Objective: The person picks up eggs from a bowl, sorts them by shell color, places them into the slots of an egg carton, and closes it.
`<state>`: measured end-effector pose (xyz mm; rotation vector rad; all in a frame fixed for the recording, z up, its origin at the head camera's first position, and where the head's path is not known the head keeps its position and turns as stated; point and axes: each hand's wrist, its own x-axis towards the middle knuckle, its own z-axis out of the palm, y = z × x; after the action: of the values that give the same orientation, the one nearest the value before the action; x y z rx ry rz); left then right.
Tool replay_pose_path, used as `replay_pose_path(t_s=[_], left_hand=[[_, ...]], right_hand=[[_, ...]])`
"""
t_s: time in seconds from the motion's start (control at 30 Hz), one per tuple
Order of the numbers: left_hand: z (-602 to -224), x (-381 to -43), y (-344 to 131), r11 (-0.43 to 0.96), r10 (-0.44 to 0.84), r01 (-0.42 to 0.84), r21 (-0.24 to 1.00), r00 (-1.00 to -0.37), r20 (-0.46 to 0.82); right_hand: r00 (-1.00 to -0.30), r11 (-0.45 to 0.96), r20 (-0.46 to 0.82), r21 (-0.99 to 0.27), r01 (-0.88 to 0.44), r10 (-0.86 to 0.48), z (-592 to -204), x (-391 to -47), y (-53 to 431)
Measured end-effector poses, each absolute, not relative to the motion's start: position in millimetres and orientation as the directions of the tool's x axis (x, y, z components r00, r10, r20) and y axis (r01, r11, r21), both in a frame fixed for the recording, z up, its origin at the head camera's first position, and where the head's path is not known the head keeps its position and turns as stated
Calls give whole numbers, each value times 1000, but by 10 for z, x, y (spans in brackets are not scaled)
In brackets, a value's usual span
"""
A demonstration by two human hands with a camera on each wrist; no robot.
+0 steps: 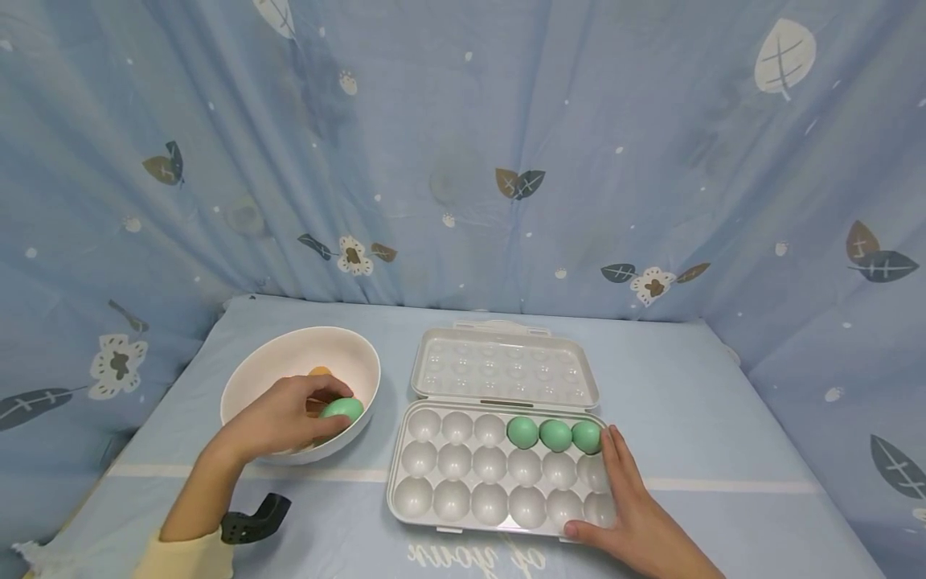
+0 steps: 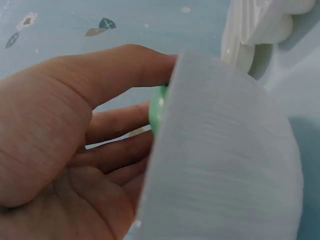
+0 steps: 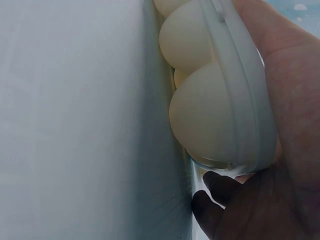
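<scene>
A round white bowl [image 1: 249, 374] stands at the left. Inside its right wall my left hand [image 1: 285, 414] pinches a green egg [image 1: 343, 408] between thumb and fingers. Only a sliver of that egg shows over the bowl's rim in the left wrist view. Beyond the fingers, a small orange thing [image 1: 321, 371] shows in part. An opened egg box [image 1: 434, 529] lies to the right, with several rounded cups. Three green eggs [image 1: 555, 435] fill the right half of its far row. My right hand [image 1: 637, 515] rests against the box's right end, fingers extended along the side, thumb at the front corner.
The clear lid [image 1: 506, 370] of the egg box lies folded back behind it. A light-blue cloth [image 1: 723, 402] with a pale stripe covers the table, and patterned curtains [image 1: 463, 161] hang behind and at both sides. A black strap mount [image 1: 255, 519] juts from the left wrist.
</scene>
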<state>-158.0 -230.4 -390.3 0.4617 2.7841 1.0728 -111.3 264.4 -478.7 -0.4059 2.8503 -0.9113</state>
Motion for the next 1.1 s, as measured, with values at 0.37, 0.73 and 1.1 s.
replay_pose_path(t_s=[0.37,0.73,1.1], left_hand=[[-3748,-1633,-2030,523,306,305,796,-939,158],[-3935,-1668,-1526,475,384,437,764,-884,267],[-4277,-1695,-1064,281,274,475,834,-872,405]], right_hand=[[-958,782,-24,-584,-218,-285,-4757,-1177,2635],[-956,790,-6,-565,-238,-292,-4798,-1177,2639],[-947,727,-29,-649,-225,-319,-4847,-1172,2660]])
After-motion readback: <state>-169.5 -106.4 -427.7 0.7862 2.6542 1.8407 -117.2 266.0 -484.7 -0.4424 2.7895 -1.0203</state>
